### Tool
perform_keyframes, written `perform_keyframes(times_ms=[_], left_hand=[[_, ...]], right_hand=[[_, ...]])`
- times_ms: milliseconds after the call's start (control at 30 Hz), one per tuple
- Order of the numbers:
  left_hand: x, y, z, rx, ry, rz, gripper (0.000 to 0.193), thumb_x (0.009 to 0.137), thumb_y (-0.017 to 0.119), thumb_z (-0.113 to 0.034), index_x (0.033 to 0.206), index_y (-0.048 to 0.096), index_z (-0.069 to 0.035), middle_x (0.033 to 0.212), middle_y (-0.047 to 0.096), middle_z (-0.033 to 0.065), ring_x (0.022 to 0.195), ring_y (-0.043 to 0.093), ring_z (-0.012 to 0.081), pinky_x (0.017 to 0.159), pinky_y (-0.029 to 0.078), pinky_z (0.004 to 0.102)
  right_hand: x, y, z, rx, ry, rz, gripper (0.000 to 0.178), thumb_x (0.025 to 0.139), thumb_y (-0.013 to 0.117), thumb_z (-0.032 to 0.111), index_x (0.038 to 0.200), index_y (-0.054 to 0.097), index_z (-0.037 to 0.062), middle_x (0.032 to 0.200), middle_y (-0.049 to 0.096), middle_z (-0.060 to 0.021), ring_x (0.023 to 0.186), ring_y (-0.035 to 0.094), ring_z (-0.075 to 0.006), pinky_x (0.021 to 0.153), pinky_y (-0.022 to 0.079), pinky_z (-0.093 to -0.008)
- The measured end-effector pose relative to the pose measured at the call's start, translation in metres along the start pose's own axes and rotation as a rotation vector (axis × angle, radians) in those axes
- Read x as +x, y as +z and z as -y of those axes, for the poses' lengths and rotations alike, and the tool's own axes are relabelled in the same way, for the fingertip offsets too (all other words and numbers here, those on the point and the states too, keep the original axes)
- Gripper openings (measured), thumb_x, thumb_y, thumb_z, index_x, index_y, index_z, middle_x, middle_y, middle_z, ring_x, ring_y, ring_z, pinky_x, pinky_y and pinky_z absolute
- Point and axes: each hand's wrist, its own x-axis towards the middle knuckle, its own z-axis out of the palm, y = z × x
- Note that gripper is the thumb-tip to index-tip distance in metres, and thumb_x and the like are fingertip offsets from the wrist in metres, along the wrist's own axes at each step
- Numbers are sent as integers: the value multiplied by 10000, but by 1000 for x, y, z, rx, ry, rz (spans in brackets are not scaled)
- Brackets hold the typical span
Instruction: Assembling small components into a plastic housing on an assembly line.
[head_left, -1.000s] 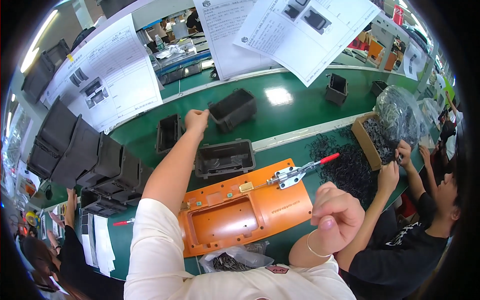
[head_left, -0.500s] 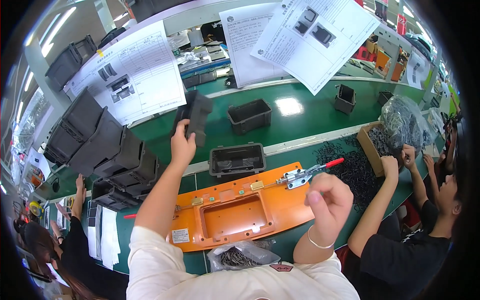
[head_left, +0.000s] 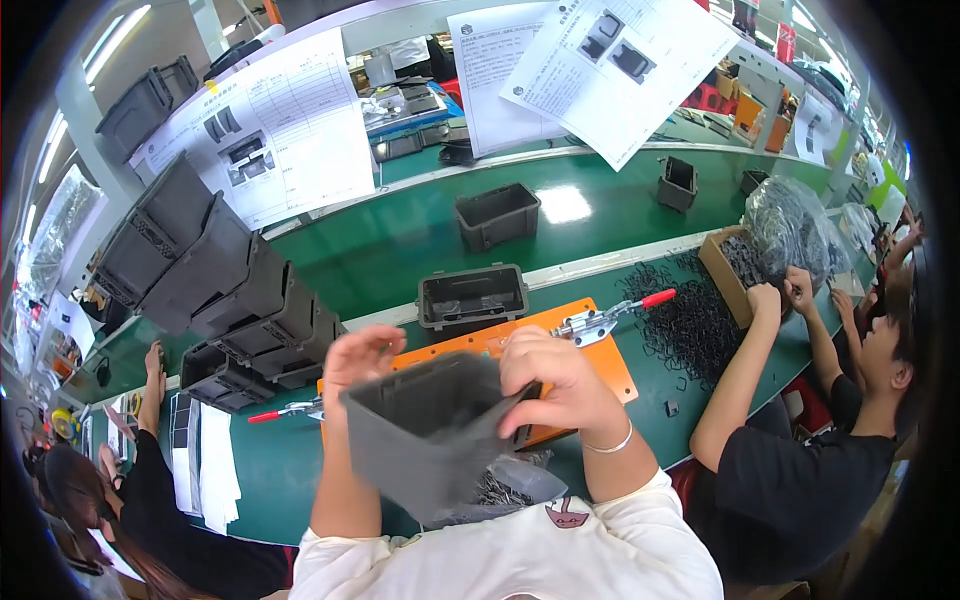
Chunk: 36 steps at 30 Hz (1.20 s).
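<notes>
Head view
Left hand: your left hand (head_left: 362, 358) was curled over the near left rim of the grey plastic box (head_left: 425, 432), fingers (head_left: 378, 345) hooked on the edge, closed on it.
Right hand: your right hand (head_left: 553, 384) gripped the box's right wall, fingers (head_left: 525, 362) folded over the rim, thumb side hidden, so how deep it reached inside could not be told.
Box: it hung close under your face, raised off the desk (head_left: 400, 250), open mouth tilted up and away from you, between both sets of fingers.
Below your fingers: an orange fixture plate (head_left: 600, 355) lay on the desk, with a red-handled toggle clamp (head_left: 610, 318) just past your right fingers.
Beyond your fingers: a second open grey box (head_left: 472, 298) sat at the plate's far edge; a third one (head_left: 497, 214) stood farther back.
Left of your fingers: a leaning stack of dark boxes (head_left: 215, 280).
Right of your fingers: a co-worker's hands (head_left: 785, 295) at a carton of black parts (head_left: 735, 262).
Handling: the box looked light and stiff, a thin moulded shell with smooth walls that could slip; the rim and corners gave you the surest hold.
</notes>
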Motion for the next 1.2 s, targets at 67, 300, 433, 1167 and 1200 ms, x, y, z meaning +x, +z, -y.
perform_keyframes(times_ms=[67, 300, 433, 1167, 1200], left_hand=[[-10, -15, -9, 19, -44, -154, 371, 927, 565, -268, 1202, 489, -31, 1239, 541, 191, 1171, 508, 310, 1029, 376, 461], [-47, -16, -9, 323, -47, -213, 526, 947, 434, -484, 1165, 525, -15, 1291, 510, 228, 1240, 469, 335, 1073, 319, 448], [-67, -16, 5, 765, 65, 24, 645, 892, 475, -601, 1124, 583, -9, 1324, 479, 244, 1270, 434, 363, 1077, 279, 449], [-71, 10, 0, 956, 61, 157, 207, 773, 667, -70, 955, 606, 7, 1105, 560, 201, 1053, 535, 326, 898, 430, 408], [-69, 19, -3, 915, 13, 150, 191, 761, 664, -25, 939, 608, 16, 1053, 575, 190, 979, 563, 302, 842, 462, 378]], right_hand=[[-1, 19, 8, -302, -9, 49, 282, 670, 771, 219, 739, 532, 86, 686, 523, -26, 680, 538, -222, 683, 418, -342], [-19, 42, 16, -668, 188, 213, 230, 652, 713, 190, 743, 520, 102, 718, 468, -36, 742, 530, -232, 677, 417, -353], [-45, 27, 19, -511, 284, 136, 270, 703, 745, 219, 897, 618, 81, 857, 579, -63, 889, 580, -259, 830, 434, -399], [-131, -22, 34, 573, 681, -747, 249, 789, 673, 7, 1028, 616, -32, 970, 646, -185, 651, 626, -183, 576, 527, -270], [-119, -11, 34, 596, 735, -702, 249, 789, 672, 5, 1028, 617, -31, 956, 651, -185, 644, 629, -179, 565, 526, -262]])
